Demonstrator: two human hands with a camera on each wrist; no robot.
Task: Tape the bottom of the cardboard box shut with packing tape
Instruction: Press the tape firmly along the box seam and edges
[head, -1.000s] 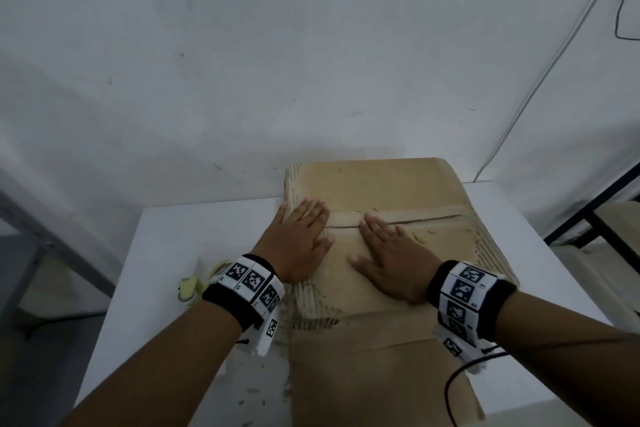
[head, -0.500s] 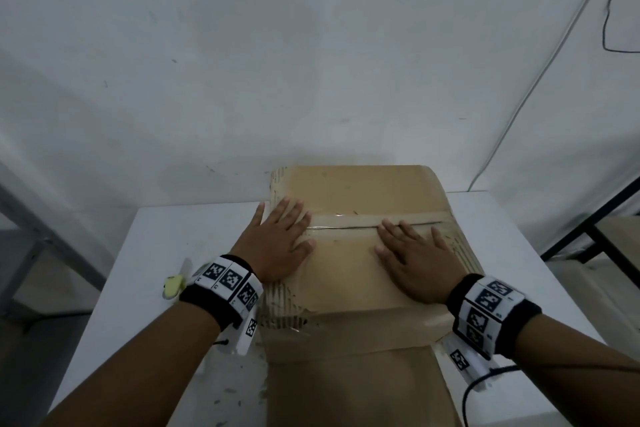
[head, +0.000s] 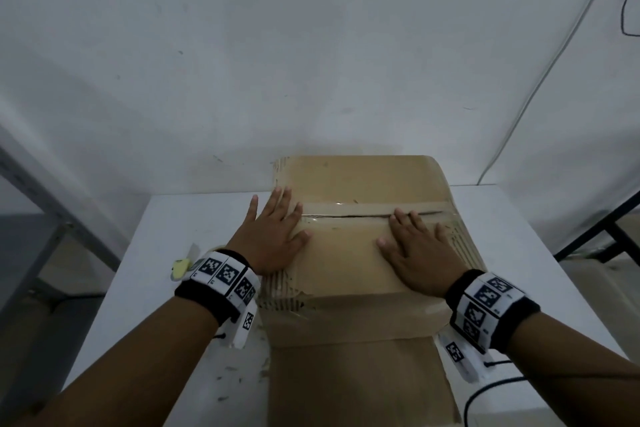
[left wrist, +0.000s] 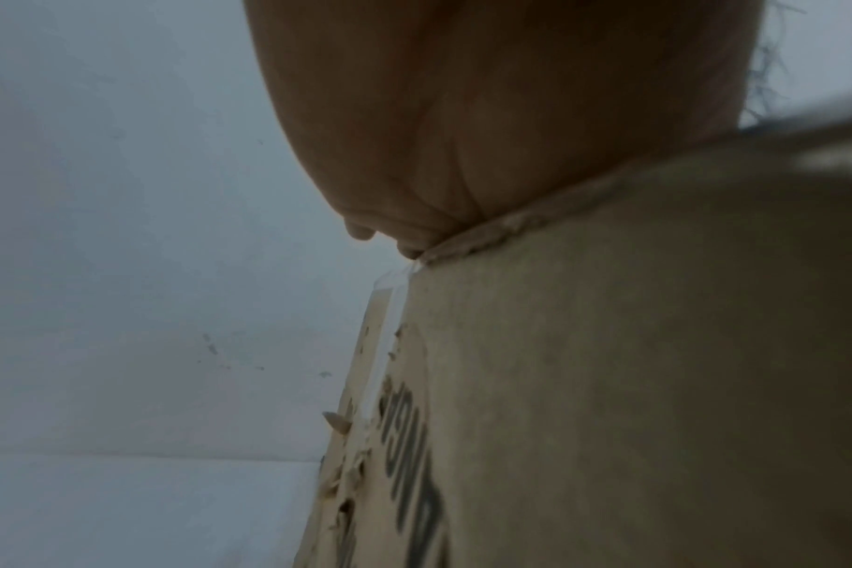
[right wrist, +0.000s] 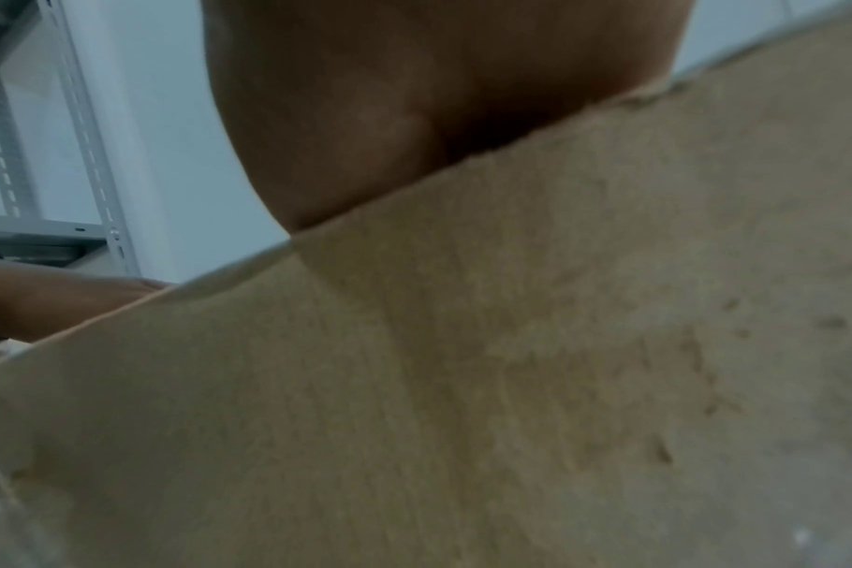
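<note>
A worn brown cardboard box stands on the white table, its bottom flaps facing up. A strip of clear tape runs along the seam between the flaps. My left hand lies flat with spread fingers on the box's left end, over the tape's left end. Flat on the right part of the near flap is my right hand, fingertips at the seam. In the left wrist view the palm presses the box edge. The right wrist view has the palm on the cardboard.
A yellow-green tape dispenser part lies on the table left of my left wrist. A white wall rises just behind the box. A grey metal shelf frame stands at the left, a dark frame at the right.
My right hand has slid right along the seam, from the box's middle to its right part. The left hand has shifted slightly left and stays flat on the box.
</note>
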